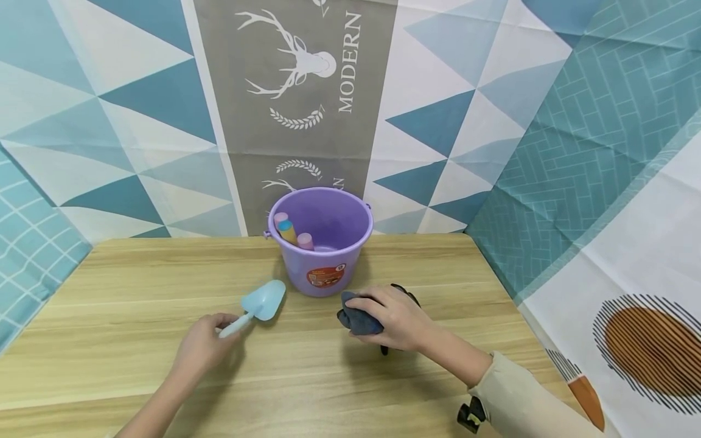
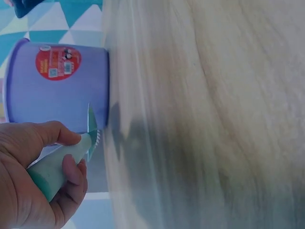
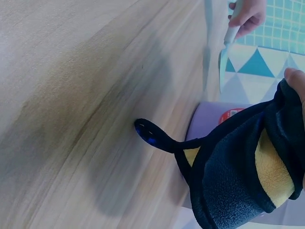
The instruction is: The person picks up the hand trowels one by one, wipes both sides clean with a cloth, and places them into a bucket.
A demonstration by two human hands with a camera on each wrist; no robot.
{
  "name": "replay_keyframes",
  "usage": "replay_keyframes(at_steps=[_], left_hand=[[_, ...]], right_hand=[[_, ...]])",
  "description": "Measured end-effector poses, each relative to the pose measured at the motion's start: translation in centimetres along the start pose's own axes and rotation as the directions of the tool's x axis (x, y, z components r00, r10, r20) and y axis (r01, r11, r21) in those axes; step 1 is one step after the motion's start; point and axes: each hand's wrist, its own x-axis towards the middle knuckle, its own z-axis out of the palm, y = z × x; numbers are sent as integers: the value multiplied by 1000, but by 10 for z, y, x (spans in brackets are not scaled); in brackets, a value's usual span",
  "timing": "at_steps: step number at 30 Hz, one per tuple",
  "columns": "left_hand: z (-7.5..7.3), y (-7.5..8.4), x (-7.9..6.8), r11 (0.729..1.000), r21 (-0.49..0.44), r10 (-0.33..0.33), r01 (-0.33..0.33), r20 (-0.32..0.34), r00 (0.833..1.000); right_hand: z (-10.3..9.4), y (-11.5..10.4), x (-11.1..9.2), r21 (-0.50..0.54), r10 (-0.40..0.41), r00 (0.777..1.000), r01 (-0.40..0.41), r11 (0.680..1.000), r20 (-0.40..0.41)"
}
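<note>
My left hand [image 1: 205,340] grips the pale handle of a light blue toy trowel [image 1: 265,300], its blade held over the table just left of the bucket. In the left wrist view the thumb and fingers curl round that handle [image 2: 57,167]. My right hand [image 1: 397,316] holds a bunched dark blue cloth [image 1: 358,316] with black edging and a hanging loop, to the right in front of the bucket. Yellow patches of the cloth [image 3: 238,176] show in the right wrist view. Between and behind the hands stands a purple bucket [image 1: 298,267], upright, with an orange-red label.
Inside the bucket several pink, yellow and blue capped cylinders [image 1: 287,231] lean on its left wall. The wood-grain table [image 1: 137,286] ends at a patterned cloth backdrop [image 1: 296,140]. More patterned fabric [image 1: 613,201] hangs along the right side.
</note>
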Motion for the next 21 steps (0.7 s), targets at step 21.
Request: replay_keyframes(at_steps=[21], left_hand=[[-7,31,-42,994,-37,106,-107,-25,994]], right_hand=[[2,-8,24,20,-66,998,66,998,-1]])
